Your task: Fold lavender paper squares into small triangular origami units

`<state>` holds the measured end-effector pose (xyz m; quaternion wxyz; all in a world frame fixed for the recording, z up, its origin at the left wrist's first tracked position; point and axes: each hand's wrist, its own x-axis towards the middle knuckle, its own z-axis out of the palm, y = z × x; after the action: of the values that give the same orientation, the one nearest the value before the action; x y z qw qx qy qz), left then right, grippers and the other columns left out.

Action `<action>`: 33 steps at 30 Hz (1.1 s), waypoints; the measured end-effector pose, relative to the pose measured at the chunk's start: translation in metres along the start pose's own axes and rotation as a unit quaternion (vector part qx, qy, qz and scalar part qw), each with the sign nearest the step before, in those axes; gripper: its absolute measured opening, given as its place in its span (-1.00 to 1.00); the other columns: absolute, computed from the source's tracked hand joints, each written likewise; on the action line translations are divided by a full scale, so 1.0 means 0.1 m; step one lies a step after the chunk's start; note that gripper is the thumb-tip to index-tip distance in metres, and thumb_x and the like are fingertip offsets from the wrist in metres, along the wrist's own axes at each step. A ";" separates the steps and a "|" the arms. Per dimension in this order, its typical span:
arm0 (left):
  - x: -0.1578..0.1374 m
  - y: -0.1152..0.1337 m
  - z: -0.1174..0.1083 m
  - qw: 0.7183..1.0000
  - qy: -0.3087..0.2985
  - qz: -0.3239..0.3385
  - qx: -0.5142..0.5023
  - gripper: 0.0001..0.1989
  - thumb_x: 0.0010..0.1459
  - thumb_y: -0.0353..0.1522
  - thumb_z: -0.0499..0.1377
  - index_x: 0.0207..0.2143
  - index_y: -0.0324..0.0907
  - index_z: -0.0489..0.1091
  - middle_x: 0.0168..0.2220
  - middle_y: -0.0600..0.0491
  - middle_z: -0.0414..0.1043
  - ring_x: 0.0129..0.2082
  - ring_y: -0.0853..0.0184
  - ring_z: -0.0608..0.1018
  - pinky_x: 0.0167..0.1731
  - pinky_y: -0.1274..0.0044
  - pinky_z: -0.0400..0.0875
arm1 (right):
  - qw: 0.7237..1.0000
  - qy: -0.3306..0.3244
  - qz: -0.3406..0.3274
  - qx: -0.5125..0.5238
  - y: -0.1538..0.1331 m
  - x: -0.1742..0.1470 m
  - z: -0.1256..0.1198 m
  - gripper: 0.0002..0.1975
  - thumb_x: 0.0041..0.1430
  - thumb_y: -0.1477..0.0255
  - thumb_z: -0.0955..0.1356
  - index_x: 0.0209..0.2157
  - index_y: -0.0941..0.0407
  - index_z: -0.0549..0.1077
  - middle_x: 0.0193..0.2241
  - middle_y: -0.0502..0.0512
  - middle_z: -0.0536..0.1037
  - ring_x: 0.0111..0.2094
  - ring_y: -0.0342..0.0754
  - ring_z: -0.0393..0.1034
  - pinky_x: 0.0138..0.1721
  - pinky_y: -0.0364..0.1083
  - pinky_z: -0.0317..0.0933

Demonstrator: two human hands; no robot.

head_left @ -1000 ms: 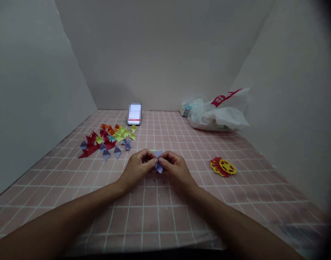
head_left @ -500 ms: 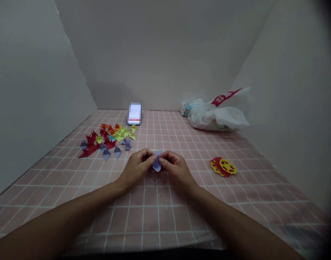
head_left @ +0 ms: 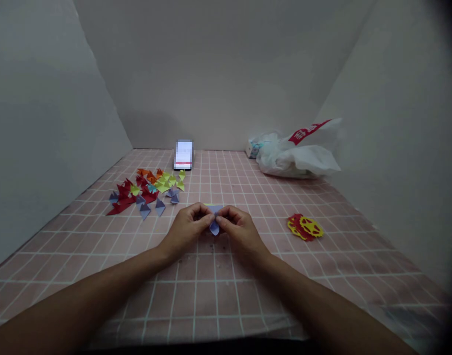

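A small piece of purple origami paper [head_left: 214, 227] is pinched between both hands near the middle of the table. My left hand [head_left: 189, 226] is closed on its left side, thumb on top. My right hand [head_left: 237, 228] grips the right side in the same way, the two thumbs nearly meeting. A rounded flap of the paper points down toward me below the thumbs. Behind the fingers a thin yellowish edge shows; what it belongs to I cannot make out. My fingers hide much of the paper.
Folded paper pieces in red [head_left: 125, 197], yellow [head_left: 166, 182], orange [head_left: 151, 177] and purple [head_left: 145, 211] lie at the left. A lit phone [head_left: 183, 155] stands at the back. Red and yellow cut-out discs [head_left: 311, 227] lie right; a white plastic bag [head_left: 299, 157] sits back right.
The thumbs have pressed slightly closer together on the purple paper, and its lower flap looks a little narrower. Both hands stay in nearly the same place.
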<state>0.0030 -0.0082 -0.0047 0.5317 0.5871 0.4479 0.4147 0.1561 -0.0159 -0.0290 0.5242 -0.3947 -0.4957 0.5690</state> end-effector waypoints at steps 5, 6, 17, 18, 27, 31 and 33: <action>0.01 0.00 0.00 1.000 0.001 -0.004 -0.001 -0.86 0.06 -0.34 0.24 -0.46 -0.21 0.36 -0.49 0.13 0.39 -0.49 0.43 0.44 -0.43 0.56 0.35 | 1.000 -0.002 -0.006 -0.019 0.00 0.00 0.00 -0.87 0.09 0.38 0.40 -0.47 0.12 0.46 -0.54 -0.06 0.46 -0.51 -0.17 0.35 -0.42 -0.13 0.25; 0.01 0.00 0.00 1.000 0.002 -0.003 0.000 -0.87 0.05 -0.34 0.25 -0.46 -0.21 0.37 -0.48 0.13 0.39 -0.49 0.43 0.44 -0.43 0.56 0.35 | 1.000 -0.002 -0.007 -0.020 0.00 0.00 -0.01 -0.87 0.09 0.38 0.40 -0.47 0.12 0.46 -0.54 -0.05 0.46 -0.50 -0.17 0.35 -0.42 -0.13 0.25; 0.03 -0.02 -0.02 0.997 -0.009 -0.042 -0.062 -0.82 0.00 -0.34 0.30 -0.43 -0.20 0.35 -0.49 0.15 0.39 -0.51 0.44 0.45 -0.46 0.57 0.35 | 1.000 0.011 0.011 0.002 -0.01 0.00 0.01 -0.83 0.04 0.34 0.44 -0.47 0.11 0.42 -0.55 -0.06 0.48 -0.55 -0.15 0.39 -0.48 -0.13 0.30; 0.03 -0.01 -0.02 0.996 -0.010 -0.049 -0.074 -0.82 -0.01 -0.33 0.31 -0.42 -0.20 0.35 -0.48 0.15 0.40 -0.51 0.43 0.46 -0.46 0.57 0.36 | 1.000 0.012 0.012 0.001 -0.01 0.00 0.01 -0.83 0.04 0.34 0.44 -0.47 0.11 0.41 -0.56 -0.06 0.48 -0.55 -0.15 0.39 -0.49 -0.13 0.30; 0.03 0.00 -0.02 0.982 -0.019 -0.113 -0.149 -0.78 -0.06 -0.33 0.36 -0.42 -0.22 0.39 -0.47 0.13 0.44 -0.49 0.43 0.48 -0.42 0.56 0.39 | 1.000 0.007 0.003 -0.022 0.00 0.01 -0.02 -0.84 0.07 0.34 0.42 -0.47 0.11 0.42 -0.54 -0.05 0.46 -0.55 -0.16 0.37 -0.46 -0.12 0.29; 0.03 -0.01 -0.02 0.976 -0.024 -0.125 -0.177 -0.81 -0.02 -0.34 0.35 -0.42 -0.23 0.40 -0.46 0.11 0.45 -0.47 0.43 0.50 -0.39 0.55 0.43 | 0.999 -0.001 0.006 -0.033 0.00 0.02 -0.03 -0.84 0.09 0.33 0.41 -0.46 0.11 0.42 -0.54 -0.05 0.46 -0.54 -0.16 0.36 -0.46 -0.11 0.28; 0.03 -0.01 -0.02 0.975 -0.020 -0.129 -0.179 -0.82 -0.02 -0.36 0.35 -0.40 -0.22 0.41 -0.45 0.11 0.45 -0.46 0.42 0.51 -0.38 0.54 0.45 | 0.999 -0.002 0.007 -0.035 -0.01 0.02 -0.02 -0.84 0.09 0.32 0.41 -0.46 0.10 0.41 -0.53 -0.05 0.45 -0.54 -0.16 0.36 -0.47 -0.11 0.27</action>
<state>0.0024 -0.0045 -0.0052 0.6858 0.4280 0.4276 0.4046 0.1582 -0.0137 -0.0287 0.5053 -0.4147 -0.5134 0.5560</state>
